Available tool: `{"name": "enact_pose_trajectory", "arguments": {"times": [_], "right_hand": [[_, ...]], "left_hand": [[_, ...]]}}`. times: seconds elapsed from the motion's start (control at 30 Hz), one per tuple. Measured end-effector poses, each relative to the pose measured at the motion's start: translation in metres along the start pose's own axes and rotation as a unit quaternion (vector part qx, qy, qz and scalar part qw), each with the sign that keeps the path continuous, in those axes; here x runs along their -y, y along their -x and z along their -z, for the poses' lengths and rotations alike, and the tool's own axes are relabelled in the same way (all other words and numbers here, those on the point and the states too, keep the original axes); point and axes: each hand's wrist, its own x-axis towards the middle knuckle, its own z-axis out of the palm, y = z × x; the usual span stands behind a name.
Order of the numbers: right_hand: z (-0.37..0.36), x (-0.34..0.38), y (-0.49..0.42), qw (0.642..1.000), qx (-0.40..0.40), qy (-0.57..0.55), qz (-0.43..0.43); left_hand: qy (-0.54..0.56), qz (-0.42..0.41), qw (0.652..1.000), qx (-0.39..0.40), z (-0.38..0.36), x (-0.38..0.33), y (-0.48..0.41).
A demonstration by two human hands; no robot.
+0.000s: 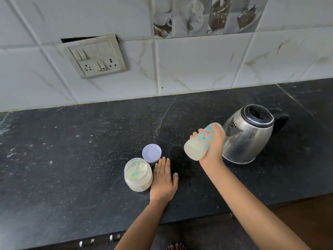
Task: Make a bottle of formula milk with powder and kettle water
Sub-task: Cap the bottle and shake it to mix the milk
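Right forearm [252, 210], black counter [72, 159] — tiled wall [198, 69]

On the tabletop [72, 150], the jar [138, 175] sits lower centre, its lid [151, 153] just behind, the kettle [249, 134] at right.

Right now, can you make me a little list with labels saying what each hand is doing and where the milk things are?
right hand: grips the bottle, tilted, above the counter
bottle: whitish milk inside, held in front of the kettle
left hand: flat on the counter beside the powder jar
powder jar: open, green scoop inside
purple lid: lying behind the jar
kettle: stands on the right, closed
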Motion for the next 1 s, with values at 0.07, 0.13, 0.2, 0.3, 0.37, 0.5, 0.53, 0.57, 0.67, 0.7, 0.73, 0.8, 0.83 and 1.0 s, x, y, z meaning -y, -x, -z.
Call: {"name": "enact_pose_trajectory", "arguments": {"times": [0.07, 0.13, 0.2, 0.3, 0.37, 0.5, 0.53, 0.57, 0.67, 0.7, 0.73, 0.8, 0.83, 1.0], "right_hand": [[0.004, -0.007, 0.011, 0.998, 0.057, 0.021, -0.028], [0.006, -0.014, 0.028, 0.977, 0.144, 0.155, -0.001], [0.007, -0.012, 0.025, 0.963, 0.162, 0.210, 0.051], [0.000, -0.001, 0.009, 0.999, 0.040, 0.005, 0.001], [0.000, -0.003, 0.005, 0.996, 0.059, -0.046, -0.057], [0.003, -0.006, 0.022, 0.968, 0.204, 0.143, -0.035], [-0.001, -0.004, 0.018, 0.975, 0.169, 0.143, -0.017], [-0.005, -0.001, 0.012, 0.989, 0.114, 0.091, -0.027], [-0.008, 0.002, 0.000, 0.993, 0.013, -0.098, -0.072], [-0.006, -0.001, 0.002, 0.991, 0.039, -0.084, -0.093], [-0.004, -0.006, 0.009, 0.992, 0.073, -0.021, -0.103], [0.001, -0.010, 0.020, 0.982, 0.141, 0.098, -0.080], [0.004, -0.012, 0.016, 0.982, 0.136, 0.109, -0.068], [0.008, -0.010, 0.003, 0.991, 0.026, -0.022, -0.127]], "left_hand": [[-0.006, -0.002, 1.000, 0.006, -0.001, 0.001, -0.001], [-0.020, -0.002, 1.000, 0.019, -0.003, 0.003, -0.002], [-0.018, -0.004, 1.000, 0.018, -0.004, 0.003, -0.002], [-0.002, 0.004, 1.000, 0.005, -0.002, 0.001, -0.001], [0.001, 0.000, 1.000, 0.004, -0.002, 0.001, -0.001], [-0.020, -0.006, 1.000, 0.014, -0.005, 0.004, -0.002], [-0.016, -0.005, 1.000, 0.011, -0.004, 0.004, -0.001], [-0.008, -0.001, 1.000, 0.007, -0.003, 0.003, -0.001], [0.001, 0.002, 1.000, 0.002, -0.001, 0.000, 0.000], [-0.002, -0.001, 1.000, 0.005, 0.000, 0.000, -0.001], [-0.009, -0.003, 1.000, 0.008, -0.001, 0.001, -0.001], [-0.020, -0.001, 1.000, 0.012, -0.003, 0.003, -0.001], [-0.016, 0.000, 1.000, 0.011, -0.002, 0.003, -0.001], [-0.002, 0.002, 1.000, 0.012, -0.002, 0.001, -0.001]]}}
